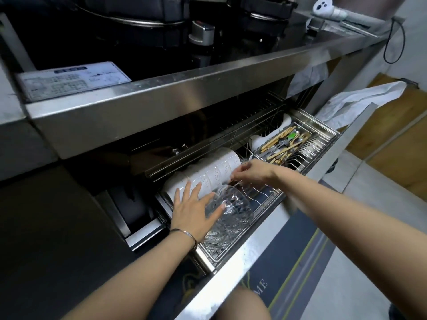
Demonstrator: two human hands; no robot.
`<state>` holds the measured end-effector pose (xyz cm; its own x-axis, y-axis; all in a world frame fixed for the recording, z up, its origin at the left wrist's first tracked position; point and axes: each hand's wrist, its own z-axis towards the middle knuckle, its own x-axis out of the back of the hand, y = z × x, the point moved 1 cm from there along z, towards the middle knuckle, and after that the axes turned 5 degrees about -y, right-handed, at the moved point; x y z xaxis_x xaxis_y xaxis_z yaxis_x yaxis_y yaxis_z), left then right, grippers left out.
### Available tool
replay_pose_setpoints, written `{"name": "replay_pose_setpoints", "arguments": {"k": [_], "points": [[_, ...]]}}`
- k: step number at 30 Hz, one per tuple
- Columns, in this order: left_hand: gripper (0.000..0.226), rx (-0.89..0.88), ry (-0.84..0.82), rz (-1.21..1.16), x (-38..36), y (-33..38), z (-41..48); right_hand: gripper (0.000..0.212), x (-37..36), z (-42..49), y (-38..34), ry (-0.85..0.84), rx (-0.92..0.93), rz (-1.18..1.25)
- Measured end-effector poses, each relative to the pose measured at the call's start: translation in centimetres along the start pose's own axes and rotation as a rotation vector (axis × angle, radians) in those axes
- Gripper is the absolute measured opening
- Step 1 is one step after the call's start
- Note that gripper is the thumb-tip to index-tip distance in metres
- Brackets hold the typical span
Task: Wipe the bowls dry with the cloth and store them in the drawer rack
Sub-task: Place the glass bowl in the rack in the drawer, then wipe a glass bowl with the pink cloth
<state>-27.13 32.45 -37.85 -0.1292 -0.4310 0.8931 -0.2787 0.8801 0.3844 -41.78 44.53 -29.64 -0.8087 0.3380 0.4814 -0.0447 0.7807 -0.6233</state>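
Note:
The steel drawer rack (272, 199) is pulled out under the counter. A row of white patterned bowls (217, 172) lies on its side in the rack. In front of it sit clear cut-glass bowls (233, 215), nested near the drawer's front. My left hand (194, 209) lies flat with straight fingers across the white bowls and the glass bowl's rim. My right hand (249, 173) reaches in at the right end of the white row, fingertips curled at the last bowl's edge. No cloth shows in either hand.
A cutlery tray (288, 144) with chopsticks and spoons fills the drawer's right part. The steel counter edge (184, 84) and a black stove (138, 38) are above. A white plastic bag (360, 100) hangs at the right. A floor mat (300, 262) lies below.

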Motion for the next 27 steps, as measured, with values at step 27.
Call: {"name": "replay_pose_setpoints", "arguments": {"k": [27], "points": [[0.036,0.108,0.727,0.014,35.2,-15.7,-32.8,0.059,-17.4,-21.6,-32.8,0.285,1.147,-0.384]]}}
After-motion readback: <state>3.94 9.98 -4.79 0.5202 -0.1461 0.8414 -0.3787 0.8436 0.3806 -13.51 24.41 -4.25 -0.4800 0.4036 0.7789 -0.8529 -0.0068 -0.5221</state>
